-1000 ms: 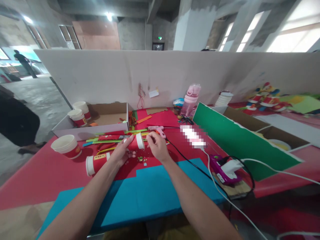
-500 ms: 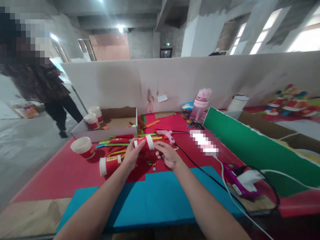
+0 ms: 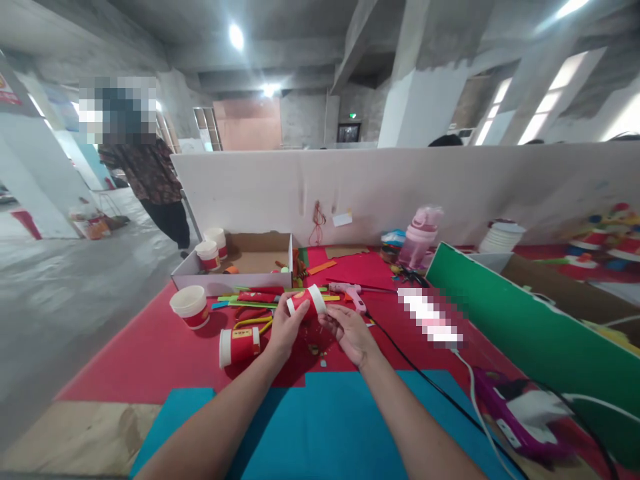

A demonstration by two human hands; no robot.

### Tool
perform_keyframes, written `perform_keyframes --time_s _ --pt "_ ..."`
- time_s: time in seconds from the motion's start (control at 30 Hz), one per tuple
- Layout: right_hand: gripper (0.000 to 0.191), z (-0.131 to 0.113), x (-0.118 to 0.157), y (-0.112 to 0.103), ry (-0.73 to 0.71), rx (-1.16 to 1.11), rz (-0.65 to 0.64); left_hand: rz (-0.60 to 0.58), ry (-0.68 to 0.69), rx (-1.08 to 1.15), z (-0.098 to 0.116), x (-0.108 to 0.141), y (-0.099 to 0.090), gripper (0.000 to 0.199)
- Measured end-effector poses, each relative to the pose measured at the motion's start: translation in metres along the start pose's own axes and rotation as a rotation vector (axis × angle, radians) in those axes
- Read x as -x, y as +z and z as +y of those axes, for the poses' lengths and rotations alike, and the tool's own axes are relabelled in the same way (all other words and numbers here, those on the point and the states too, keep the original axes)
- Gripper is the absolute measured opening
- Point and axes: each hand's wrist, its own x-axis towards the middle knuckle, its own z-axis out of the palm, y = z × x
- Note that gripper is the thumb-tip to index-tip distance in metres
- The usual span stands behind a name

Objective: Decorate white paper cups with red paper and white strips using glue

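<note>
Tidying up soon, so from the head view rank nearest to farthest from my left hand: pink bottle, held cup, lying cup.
1. Held cup, in your left hand.
2. Lying cup, left of that hand.
3. Pink bottle, back right.

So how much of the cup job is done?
The red cup is already up in the left hand. Fingers of the right hand are at its white end, so it looks in progress. Maybe left: the cup lying down and the cups in the white box, neither in a hand. I can't see whether any is finished.
</note>
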Motion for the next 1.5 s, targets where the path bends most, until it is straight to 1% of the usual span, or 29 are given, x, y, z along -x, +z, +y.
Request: perform_keyframes --time_s 0.13,0.23,0.33,0.4,0.5,0.57,0.67,0.9,1.03,1.17,1.3,1.37,1.47,1.5 --pt "0.02 0.003 -0.002 -0.002 -0.021 0.001 0.048 -0.014 0.087 -0.12 0.0 0.0 -0.001 0.039" --pt "0.017 0.004 -0.002 -0.006 -0.03 -0.009 0.05 -0.028 0.132 -0.151 0.003 0.002 0.001 0.04" --pt "0.012 0.005 -0.002 -0.008 -0.048 -0.002 0.045 -0.052 0.124 -0.144 0.006 0.004 0.004 0.041" --pt "0.013 0.003 -0.001 -0.008 -0.052 -0.001 0.027 -0.046 0.123 -0.134 0.007 0.005 0.005 0.041" --pt "0.018 0.002 -0.001 -0.007 -0.034 -0.033 -0.013 -0.015 0.117 -0.094 0.006 0.005 0.005 0.038" --pt "0.023 0.003 -0.001 -0.005 -0.032 -0.039 -0.018 -0.012 0.089 -0.058 0.005 0.004 0.004 0.039" --pt "0.027 0.006 -0.002 -0.003 -0.041 0.004 -0.004 -0.011 0.052 -0.024 0.004 0.004 0.002 0.04" --pt "0.028 0.01 0.0 0.001 -0.026 0.025 0.038 0.029 -0.035 0.045 0.009 0.006 0.002 0.042" --pt "0.027 0.011 0.0 0.003 -0.048 0.029 0.091 0.04 -0.003 0.034 0.01 0.006 0.002 0.039" --pt "0.02 0.013 0.0 0.004 -0.096 0.057 0.13 0.038 0.031 -0.002 0.007 0.006 0.002 0.038" --pt "0.007 0.015 0.0 0.0 -0.184 0.076 0.1 -0.045 0.083 -0.03 0.004 0.009 0.003 0.048" --pt "0.007 0.014 0.0 -0.001 -0.223 0.097 0.088 -0.076 0.088 -0.027 0.006 0.011 0.003 0.052" --pt "0.008 0.008 0.002 -0.002 -0.219 0.106 0.008 -0.047 0.089 -0.021 0.01 0.009 0.004 0.049" --pt "0.012 0.004 0.002 -0.002 -0.216 0.111 -0.019 -0.037 0.086 -0.029 0.011 0.007 0.005 0.046"
